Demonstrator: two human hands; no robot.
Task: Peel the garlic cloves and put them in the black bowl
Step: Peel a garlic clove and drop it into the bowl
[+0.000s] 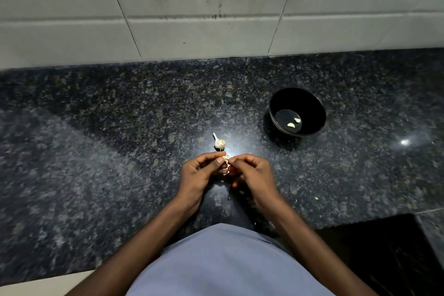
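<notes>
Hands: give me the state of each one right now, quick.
Left hand: fingers curled, pinching the garlic clove.
Right hand: fingers curled, pinching the same garlic clove from the other side.

Dark speckled granite counter (96,151) runs L–R w/ pale tiled wall (192,7) behind. Round black bowl (297,111) sits on counter, right of centre; two peeled pale garlic cloves (294,122) inside. Stemmed whitish garlic bulb (219,143) on counter, left of bowl, just behind both hands. Left hand (199,173) & right hand (252,173) meet at centre front, small papery garlic piece (225,163) btwn them.
</notes>
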